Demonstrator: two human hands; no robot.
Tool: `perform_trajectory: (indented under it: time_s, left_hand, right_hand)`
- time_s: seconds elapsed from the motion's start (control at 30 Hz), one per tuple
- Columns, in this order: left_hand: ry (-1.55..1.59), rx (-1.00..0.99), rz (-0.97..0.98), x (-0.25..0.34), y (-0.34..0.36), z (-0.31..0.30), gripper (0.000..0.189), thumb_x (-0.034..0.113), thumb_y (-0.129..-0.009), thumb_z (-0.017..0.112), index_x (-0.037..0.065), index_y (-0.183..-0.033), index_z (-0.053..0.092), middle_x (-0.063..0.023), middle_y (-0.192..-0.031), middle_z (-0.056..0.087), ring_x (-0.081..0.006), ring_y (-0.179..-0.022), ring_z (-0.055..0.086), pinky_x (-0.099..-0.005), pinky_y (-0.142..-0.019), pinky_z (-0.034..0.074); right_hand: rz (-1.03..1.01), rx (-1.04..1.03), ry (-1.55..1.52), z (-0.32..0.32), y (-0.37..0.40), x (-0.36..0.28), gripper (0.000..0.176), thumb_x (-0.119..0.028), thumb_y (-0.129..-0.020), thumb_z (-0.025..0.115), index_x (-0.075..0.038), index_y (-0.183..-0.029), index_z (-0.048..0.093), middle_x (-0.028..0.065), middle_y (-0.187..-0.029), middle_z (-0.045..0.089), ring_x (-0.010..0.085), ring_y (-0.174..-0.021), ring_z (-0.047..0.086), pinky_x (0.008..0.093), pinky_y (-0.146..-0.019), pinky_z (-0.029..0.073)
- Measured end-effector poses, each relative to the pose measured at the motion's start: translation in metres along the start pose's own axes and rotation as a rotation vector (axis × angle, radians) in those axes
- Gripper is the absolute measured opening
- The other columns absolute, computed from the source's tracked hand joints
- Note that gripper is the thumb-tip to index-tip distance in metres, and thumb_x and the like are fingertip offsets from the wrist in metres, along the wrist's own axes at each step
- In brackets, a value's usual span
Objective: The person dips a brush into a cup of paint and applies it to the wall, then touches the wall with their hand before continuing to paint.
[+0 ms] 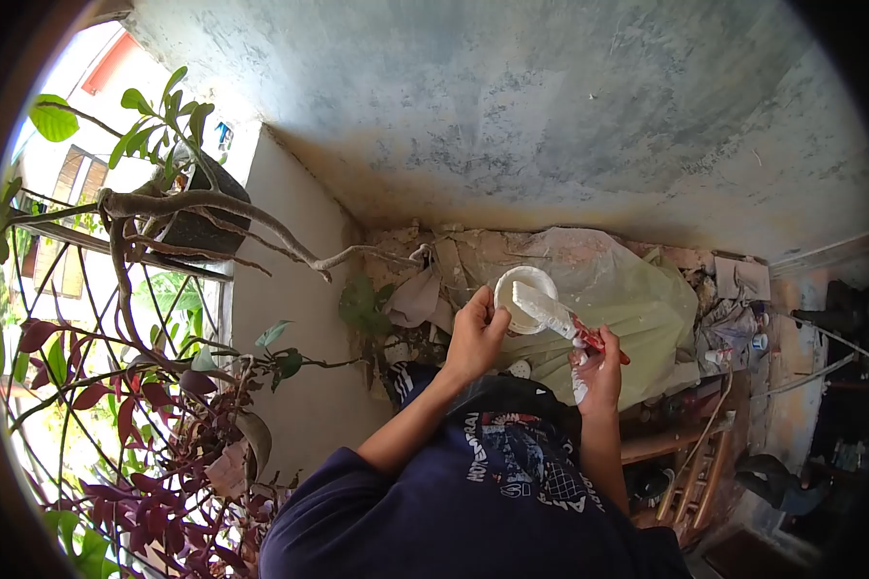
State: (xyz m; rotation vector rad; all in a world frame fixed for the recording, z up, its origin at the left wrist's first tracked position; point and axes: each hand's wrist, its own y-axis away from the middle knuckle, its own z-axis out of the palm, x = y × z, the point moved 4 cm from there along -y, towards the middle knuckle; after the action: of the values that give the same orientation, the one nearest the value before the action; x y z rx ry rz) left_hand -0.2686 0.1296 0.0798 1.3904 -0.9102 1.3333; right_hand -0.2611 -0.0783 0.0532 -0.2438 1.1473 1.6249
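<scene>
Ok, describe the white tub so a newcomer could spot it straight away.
Below the big grey wall lies a pale green sheet. In front of its left part, the left hand holds the tub. It's round and open-topped, unlike the red-handled tool across it.

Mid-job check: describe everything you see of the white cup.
The white cup is round and open-topped, plastic by its look, with a pale inside. Its mouth faces the camera. The left hand grips its side, holding it up before the person's body. The white-coated end of a red-handled tool overlaps the mouth; whether it touches the cup is unclear.
</scene>
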Motion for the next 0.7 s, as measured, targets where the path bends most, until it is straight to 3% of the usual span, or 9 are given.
perform_trajectory:
  time_s: [0.13,0.57,0.63,0.7]
  left_hand:
    - [-0.051,-0.015,0.006,-0.019,-0.004,-0.003,0.014,0.009,-0.087,0.049,-0.001,-0.078,0.046,-0.0013,-0.065,0.046,-0.0061,-0.061,0.045,-0.0245,-0.056,0.042]
    - [-0.007,-0.048,0.022,-0.013,-0.007,0.006,0.009,0.008,-0.088,0.049,-0.001,-0.087,0.051,-0.0009,-0.072,0.053,-0.0053,-0.067,0.050,-0.0232,-0.061,0.043]
    - [-0.004,-0.056,0.020,-0.015,-0.006,0.008,0.009,0.008,-0.087,0.049,-0.001,-0.087,0.051,-0.0008,-0.073,0.053,-0.0055,-0.068,0.050,-0.0230,-0.062,0.043]
    - [0.053,-0.044,0.039,-0.017,-0.009,0.009,0.010,0.008,-0.087,0.049,-0.001,-0.086,0.051,-0.0005,-0.072,0.053,-0.0058,-0.066,0.048,-0.0233,-0.061,0.042]
  right_hand:
    - [-0.003,-0.003,-0.020,-0.004,-0.004,0.003,0.019,-0.029,-0.089,0.058,-0.010,-0.087,0.057,0.0019,-0.079,0.061,0.0117,-0.071,0.056,0.0253,-0.063,0.042]
    - [-0.001,-0.017,-0.062,-0.003,-0.003,0.003,0.018,-0.028,-0.090,0.057,-0.010,-0.085,0.055,0.0032,-0.080,0.061,0.0132,-0.067,0.053,0.0279,-0.057,0.040]
    - [0.023,-0.131,-0.069,-0.005,-0.006,0.005,0.017,-0.028,-0.090,0.056,-0.011,-0.085,0.055,0.0032,-0.081,0.061,0.0132,-0.068,0.054,0.0281,-0.057,0.040]
    - [0.013,-0.111,-0.064,-0.005,-0.007,0.005,0.017,-0.028,-0.090,0.056,-0.012,-0.085,0.055,0.0034,-0.081,0.062,0.0132,-0.069,0.054,0.0281,-0.057,0.040]
